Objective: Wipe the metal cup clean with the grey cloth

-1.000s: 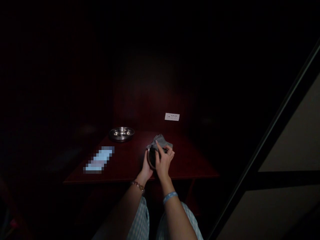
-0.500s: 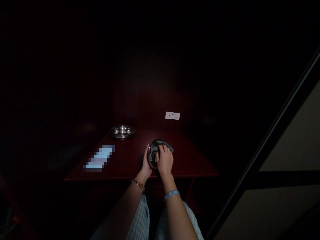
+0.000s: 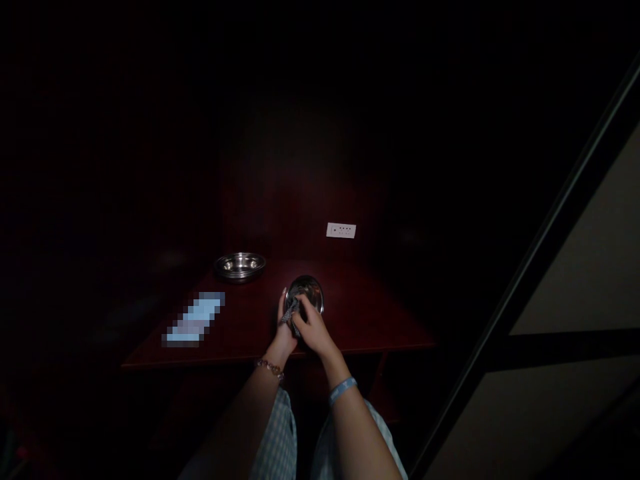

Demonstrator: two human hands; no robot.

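A small round steel bowl point(image 3: 307, 292) is tilted up on its edge above a dark red table point(image 3: 365, 320). My left hand point(image 3: 283, 331) grips its left rim from below. My right hand point(image 3: 310, 330) is closed on a grey patterned cloth point(image 3: 291, 314) and presses it against the bowl's lower left rim. A beaded bracelet is on my left wrist, a blue band on my right.
A second steel bowl point(image 3: 240, 265) sits at the table's far left. A pale blurred rectangle point(image 3: 194, 319) lies on the left side. A white socket plate point(image 3: 341, 231) is on the dark wall behind. A dark frame point(image 3: 530, 287) runs diagonally on the right.
The cloth moved from the bowl's top right, across its inside, down to its lower left rim. My right hand followed it down and left. The bowl now faces me more openly.
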